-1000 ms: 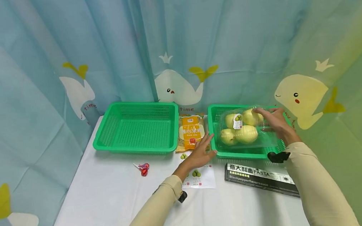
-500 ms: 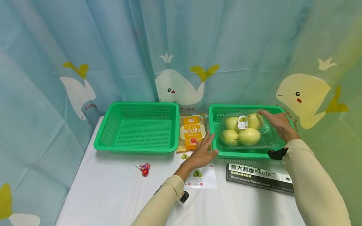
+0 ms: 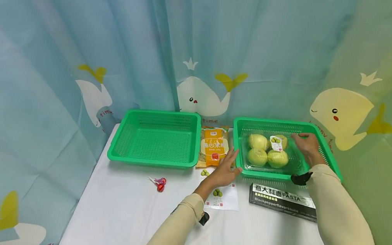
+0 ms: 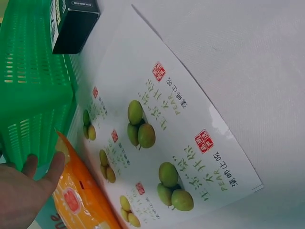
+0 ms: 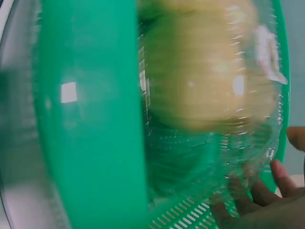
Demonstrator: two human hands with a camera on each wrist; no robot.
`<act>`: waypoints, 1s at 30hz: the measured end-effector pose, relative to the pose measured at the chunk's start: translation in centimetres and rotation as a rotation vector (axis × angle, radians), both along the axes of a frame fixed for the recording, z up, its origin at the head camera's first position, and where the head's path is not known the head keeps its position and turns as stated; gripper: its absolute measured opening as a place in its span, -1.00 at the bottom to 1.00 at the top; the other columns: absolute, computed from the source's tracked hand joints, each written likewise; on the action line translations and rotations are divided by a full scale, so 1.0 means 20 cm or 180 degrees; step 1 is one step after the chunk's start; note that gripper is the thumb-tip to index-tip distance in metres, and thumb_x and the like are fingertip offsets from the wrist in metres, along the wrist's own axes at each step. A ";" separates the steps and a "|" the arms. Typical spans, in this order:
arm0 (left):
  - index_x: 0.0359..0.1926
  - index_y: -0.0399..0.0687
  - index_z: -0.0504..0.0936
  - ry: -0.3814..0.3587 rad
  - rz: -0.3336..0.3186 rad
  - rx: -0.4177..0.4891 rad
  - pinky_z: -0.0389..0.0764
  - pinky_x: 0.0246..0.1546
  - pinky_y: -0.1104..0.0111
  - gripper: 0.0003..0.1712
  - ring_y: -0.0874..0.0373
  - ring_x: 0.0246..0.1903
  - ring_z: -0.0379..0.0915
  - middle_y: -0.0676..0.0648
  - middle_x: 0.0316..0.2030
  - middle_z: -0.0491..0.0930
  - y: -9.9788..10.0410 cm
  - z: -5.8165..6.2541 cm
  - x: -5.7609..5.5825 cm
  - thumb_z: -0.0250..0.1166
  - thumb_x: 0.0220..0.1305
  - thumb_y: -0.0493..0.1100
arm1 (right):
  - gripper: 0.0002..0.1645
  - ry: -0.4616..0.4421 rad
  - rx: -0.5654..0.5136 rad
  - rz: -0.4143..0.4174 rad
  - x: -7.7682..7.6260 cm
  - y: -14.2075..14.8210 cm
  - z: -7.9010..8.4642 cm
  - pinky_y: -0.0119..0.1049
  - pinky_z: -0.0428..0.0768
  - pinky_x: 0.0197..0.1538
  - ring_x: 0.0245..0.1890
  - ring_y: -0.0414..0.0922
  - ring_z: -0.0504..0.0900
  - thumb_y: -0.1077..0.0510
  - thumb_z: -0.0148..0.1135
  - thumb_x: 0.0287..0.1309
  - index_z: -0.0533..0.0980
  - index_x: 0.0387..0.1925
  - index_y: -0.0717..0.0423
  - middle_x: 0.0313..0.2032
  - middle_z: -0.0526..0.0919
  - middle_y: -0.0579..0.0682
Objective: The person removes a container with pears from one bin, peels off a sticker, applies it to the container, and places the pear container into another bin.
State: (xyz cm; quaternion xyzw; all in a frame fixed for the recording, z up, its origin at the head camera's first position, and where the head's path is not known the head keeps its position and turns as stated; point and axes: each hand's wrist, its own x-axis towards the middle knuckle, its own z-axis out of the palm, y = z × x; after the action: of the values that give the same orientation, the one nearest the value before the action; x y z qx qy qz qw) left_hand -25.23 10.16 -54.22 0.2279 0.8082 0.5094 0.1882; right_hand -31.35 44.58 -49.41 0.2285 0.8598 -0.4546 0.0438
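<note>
A clear plastic clamshell of several pale green pears point(image 3: 258, 142), with a white label point(image 3: 276, 143) on its lid, lies inside the right green basket point(image 3: 280, 121). My right hand point(image 3: 308, 147) is at the clamshell's right end; in the right wrist view its fingers point(image 5: 257, 193) spread along the plastic, and the thumb point(image 5: 296, 138) stands apart. My left hand point(image 3: 223, 172) rests with spread fingers against the same basket's left rim. In the left wrist view, its fingers point(image 4: 55, 167) lie near the basket wall and the orange bag.
Another green basket point(image 3: 155, 165) stands at the left. Between the baskets lies an orange-yellow food bag point(image 3: 213, 146). A sheet of pear labels point(image 3: 223, 198) lies under the left arm. A black pasta box point(image 3: 283, 204) is in front of the right basket. Two red lollipops point(image 3: 160, 184) lie at left.
The clamshell has come down into the right basket and lies flatter. My right hand has lowered with it at its right end. The left hand has stayed at the basket's rim; the view has shifted slightly.
</note>
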 end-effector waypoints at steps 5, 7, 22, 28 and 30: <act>0.75 0.15 -0.10 0.0006 0.0015 -0.0006 0.01 0.58 -0.27 -0.17 -0.28 0.68 -0.41 0.12 0.72 -0.36 0.02 -0.01 0.02 0.10 0.67 -0.05 | -0.12 0.0065 0.0194 0.0250 0.05 0.00 -0.03 0.40 0.35 0.38 0.45 0.50 0.23 -0.16 -0.07 0.62 0.05 0.59 0.41 0.50 0.11 0.58; 0.75 0.16 -0.10 0.0005 0.0020 0.0001 0.01 0.58 -0.27 -0.17 -0.28 0.68 -0.40 0.11 0.72 -0.36 0.02 -0.01 0.01 0.10 0.67 -0.04 | -0.16 0.0065 0.0380 0.0370 0.04 0.00 -0.04 0.40 0.41 0.32 0.39 0.50 0.30 -0.13 -0.07 0.63 0.08 0.58 0.39 0.47 0.19 0.59; 0.75 0.18 -0.11 -0.0026 0.0041 0.0086 0.04 0.57 -0.27 -0.16 -0.24 0.69 -0.40 0.12 0.72 -0.36 -0.01 -0.02 0.03 0.09 0.67 -0.03 | -0.35 0.0022 0.1473 0.0549 0.05 -0.01 -0.07 0.21 0.54 -0.21 0.04 0.45 0.56 -0.04 -0.19 0.67 0.25 0.53 0.28 0.28 0.45 0.55; 0.75 0.25 -0.10 -0.0061 0.0047 0.0066 0.04 0.58 -0.24 -0.17 -0.21 0.69 -0.38 0.16 0.72 -0.35 0.00 -0.01 0.03 0.10 0.67 -0.01 | -0.34 0.0044 0.1431 0.0519 0.05 -0.01 -0.04 0.20 0.52 -0.24 -0.05 0.41 0.57 -0.02 -0.25 0.66 0.25 0.53 0.31 0.27 0.44 0.55; 0.74 0.28 -0.10 -0.0036 0.0063 0.0014 0.05 0.58 -0.25 -0.17 -0.20 0.69 -0.38 0.17 0.72 -0.34 0.00 0.00 0.02 0.10 0.67 0.02 | -0.30 0.0112 0.1406 0.0540 0.04 -0.02 -0.02 0.15 0.50 -0.27 -0.10 0.37 0.57 -0.05 -0.28 0.65 0.23 0.54 0.33 0.24 0.45 0.54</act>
State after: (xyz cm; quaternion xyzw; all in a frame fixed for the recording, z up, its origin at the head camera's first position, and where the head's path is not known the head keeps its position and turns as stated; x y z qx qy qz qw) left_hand -24.80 10.16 -54.32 0.2175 0.8082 0.5143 0.1872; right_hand -30.55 44.27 -49.85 0.1515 0.9551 -0.2542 0.0159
